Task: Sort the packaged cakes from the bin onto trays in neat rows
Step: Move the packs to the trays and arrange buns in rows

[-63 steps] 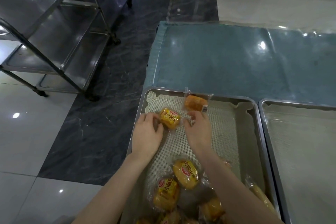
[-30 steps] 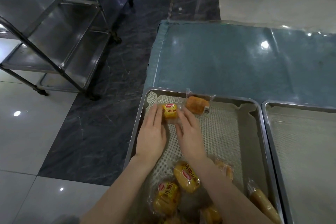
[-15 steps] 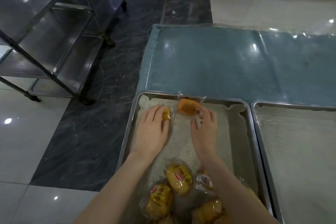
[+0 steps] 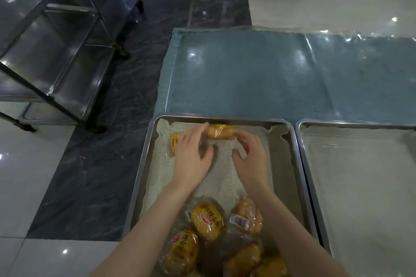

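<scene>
Right between them, packaged cake (image 4: 219,132) (left grip (image 4: 193,156) flat-fingered, touching it; right grip (image 4: 249,155) unclear)

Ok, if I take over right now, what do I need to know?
The left hand has straight fingers, tips on the left end of the second cake, palm over part of the first cake.
The right hand has bent fingers at that cake's right end; grip unclear.
Both cakes lie at the far edge of the left tray; the pile of cakes sits at its near end. The right tray is beside it.
Done: a row of two begun.
Left: lay out the pile in rows.
</scene>
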A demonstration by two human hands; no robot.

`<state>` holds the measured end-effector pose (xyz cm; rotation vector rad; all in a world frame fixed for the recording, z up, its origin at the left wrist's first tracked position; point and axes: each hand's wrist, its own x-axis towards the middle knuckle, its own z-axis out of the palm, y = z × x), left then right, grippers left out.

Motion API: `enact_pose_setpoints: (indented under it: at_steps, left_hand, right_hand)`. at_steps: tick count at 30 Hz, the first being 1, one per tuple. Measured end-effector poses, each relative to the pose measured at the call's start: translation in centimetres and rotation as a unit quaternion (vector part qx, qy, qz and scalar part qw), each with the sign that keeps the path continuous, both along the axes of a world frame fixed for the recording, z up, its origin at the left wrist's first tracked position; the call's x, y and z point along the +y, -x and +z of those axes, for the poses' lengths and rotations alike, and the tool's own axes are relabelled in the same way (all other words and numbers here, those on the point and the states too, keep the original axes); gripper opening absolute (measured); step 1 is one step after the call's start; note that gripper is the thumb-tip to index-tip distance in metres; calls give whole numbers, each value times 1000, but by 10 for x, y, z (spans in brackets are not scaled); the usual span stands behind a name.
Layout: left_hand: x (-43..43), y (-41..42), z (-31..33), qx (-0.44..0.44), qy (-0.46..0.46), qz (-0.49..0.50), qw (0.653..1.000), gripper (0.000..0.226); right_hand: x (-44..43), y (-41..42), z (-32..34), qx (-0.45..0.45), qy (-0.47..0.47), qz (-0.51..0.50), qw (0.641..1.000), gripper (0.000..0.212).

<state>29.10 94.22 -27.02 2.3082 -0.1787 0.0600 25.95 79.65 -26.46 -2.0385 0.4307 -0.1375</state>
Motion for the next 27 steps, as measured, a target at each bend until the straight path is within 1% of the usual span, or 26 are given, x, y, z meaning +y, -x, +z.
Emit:
enact_pose_setpoints:
  at_steps: [2, 4, 7, 9, 11, 12, 14, 15, 17, 19, 21, 24, 27]
  left_hand:
    - [6, 13, -7, -32, -55, -15, 998, 37]
    - [10, 25, -11, -42, -125, -30, 991, 28]
    - [12, 35, -13, -41, -192, -62, 979, 28]
    - [12, 34, -11, -57, -195, -64, 977, 28]
    - [11, 32, -9, -71, -181, -57, 979, 30]
    - [10, 30, -8, -71, -183, -58, 979, 34]
    - [8, 29, -6, -47, -211, -82, 973, 49]
    - [8, 28, -7, -34, -228, -100, 968, 55]
    - [7, 28, -11, -21, -252, -125, 959, 60]
    - [8, 29, -13, -20, -239, -125, 963, 60]
    - [12, 30, -16, -24, -224, -113, 968, 62]
    - [17, 29, -22, -31, -265, -117, 957, 64]
    - [14, 27, -21, -5, -297, -121, 947, 66]
  right_hand:
    - [-1, 14, -6, 16, 33, 19, 999, 34]
    - [-3, 25, -11, 41, 56, 36, 997, 27]
    - [-5, 34, -17, 76, 87, 44, 992, 19]
    - [-5, 33, -16, 76, 87, 16, 993, 18]
    - [-3, 30, -14, 61, 52, -14, 997, 24]
    - [-1, 27, -14, 57, 31, -12, 998, 31]
    - [3, 20, -16, 53, 18, 28, 998, 46]
    - [6, 17, -18, 53, 23, 46, 997, 49]
    - [9, 12, -22, 57, 28, 45, 997, 49]
    - [11, 9, -22, 49, 15, 27, 998, 45]
    - [13, 7, -21, 42, 15, 35, 998, 46]
    - [13, 5, -22, 50, 53, 64, 995, 52]
    - [11, 4, -25, 72, 78, 85, 991, 59]
